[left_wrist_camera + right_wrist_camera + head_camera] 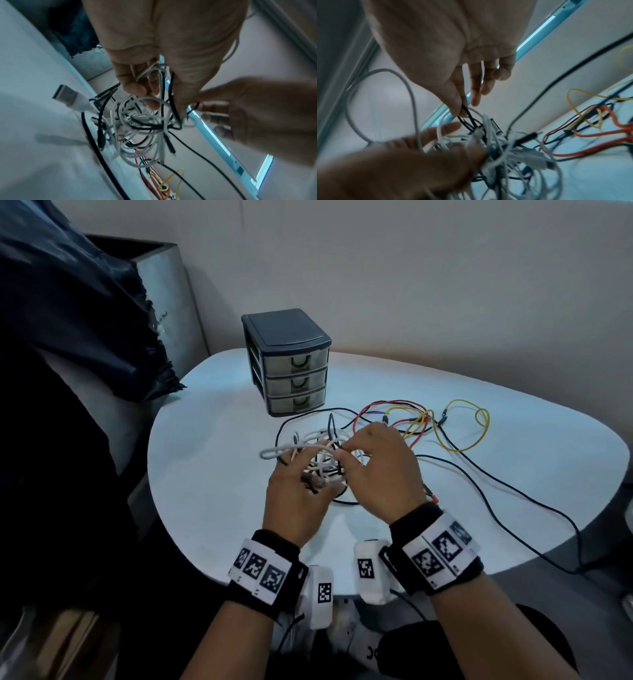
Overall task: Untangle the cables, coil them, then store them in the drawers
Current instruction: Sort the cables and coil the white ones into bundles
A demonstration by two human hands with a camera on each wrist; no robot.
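Note:
A knot of white and black cables [320,455] is held just above the white table [212,474], in front of me. My left hand [308,474] grips the knot from below; its fingers [137,86] curl round white loops. A white USB plug [68,97] sticks out of the bundle [145,121]. My right hand [342,451] comes in from the right, and its thumb and forefinger [460,109] pinch a thin black cable [469,119] at the top of the knot [496,146]. The grey three-drawer unit [291,361] stands behind, all drawers closed.
Red and yellow clip leads [414,419] lie loosely crossed behind the right hand. A long black cable [513,498] trails over the table's right edge. A dark cloth [85,313] hangs at the left beside a grey box.

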